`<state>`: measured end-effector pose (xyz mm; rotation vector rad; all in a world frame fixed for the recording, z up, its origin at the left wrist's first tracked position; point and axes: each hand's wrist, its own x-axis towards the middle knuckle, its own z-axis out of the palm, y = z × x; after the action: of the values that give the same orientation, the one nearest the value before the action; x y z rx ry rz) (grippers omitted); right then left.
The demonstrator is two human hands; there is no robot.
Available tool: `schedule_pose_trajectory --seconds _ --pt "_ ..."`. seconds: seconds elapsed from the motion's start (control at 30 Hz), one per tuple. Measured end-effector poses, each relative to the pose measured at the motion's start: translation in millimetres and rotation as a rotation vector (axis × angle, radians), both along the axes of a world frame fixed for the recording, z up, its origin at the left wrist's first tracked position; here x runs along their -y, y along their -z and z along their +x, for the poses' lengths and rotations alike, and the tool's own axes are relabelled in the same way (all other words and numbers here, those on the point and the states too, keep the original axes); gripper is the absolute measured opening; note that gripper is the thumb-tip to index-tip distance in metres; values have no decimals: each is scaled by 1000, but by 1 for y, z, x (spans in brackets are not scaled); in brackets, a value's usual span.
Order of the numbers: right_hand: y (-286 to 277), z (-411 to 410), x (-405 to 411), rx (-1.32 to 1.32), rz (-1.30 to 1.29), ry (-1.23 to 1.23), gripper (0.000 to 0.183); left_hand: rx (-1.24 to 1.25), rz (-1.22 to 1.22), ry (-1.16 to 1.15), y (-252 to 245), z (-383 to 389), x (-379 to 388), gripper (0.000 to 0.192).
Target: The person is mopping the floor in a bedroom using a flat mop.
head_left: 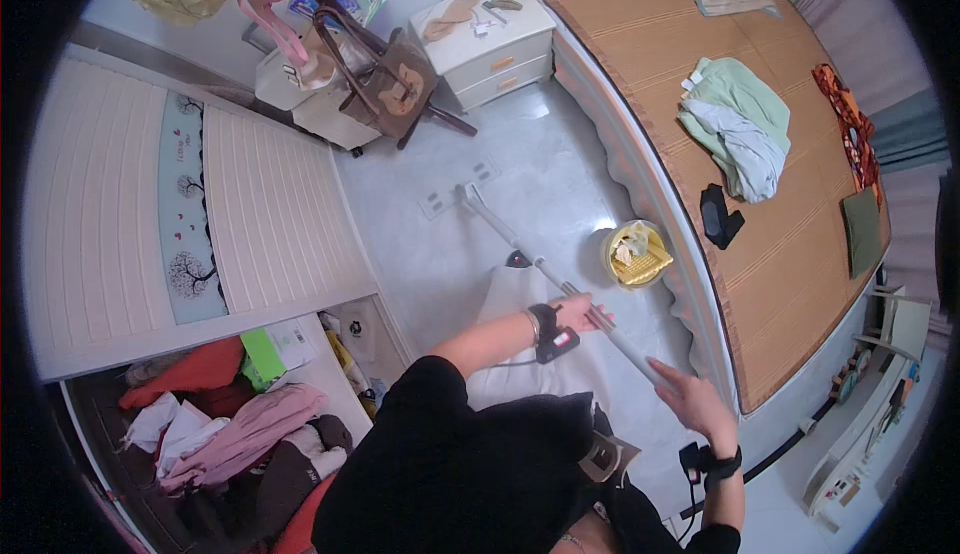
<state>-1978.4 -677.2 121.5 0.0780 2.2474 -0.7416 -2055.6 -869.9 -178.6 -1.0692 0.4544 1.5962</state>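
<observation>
A long pale-grey and metal pole [516, 240] slants from the floor up toward me. At its far end a white joint meets a pale flat mop head [454, 192] with oval holes, which hardly stands out from the floor. My left hand [576, 312] grips the metal middle section. Higher up, my right hand [691, 398] lies over the grey upper end, its fingers along the shaft; that end of the pole is hidden under the palm. Each wrist wears a black strap with a small cabled device.
A yellow waste basket [637, 255] stands against the bed [780, 269], right of the pole. A bag-laden chair [409, 96] and a white nightstand [487, 47] are at the back. Left are sliding wardrobe doors [277, 209] and an open compartment of clothes [247, 434].
</observation>
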Motion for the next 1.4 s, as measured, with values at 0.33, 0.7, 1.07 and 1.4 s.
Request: schedule_pose_trajectory --seconds 0.33,0.7,1.07,1.4 --pt "27 38 -12 -113 -143 12 40 -143 -79 29 -23 18 5 25" --pt "92 -71 166 -127 -326 -74 43 -391 -279 -129 4 -76 207 29" --pt "49 -31 187 -12 -203 -123 43 -231 -164 69 -16 -42 225 29" --pt "7 49 127 34 -117 -60 45 -117 132 167 -13 49 152 21"
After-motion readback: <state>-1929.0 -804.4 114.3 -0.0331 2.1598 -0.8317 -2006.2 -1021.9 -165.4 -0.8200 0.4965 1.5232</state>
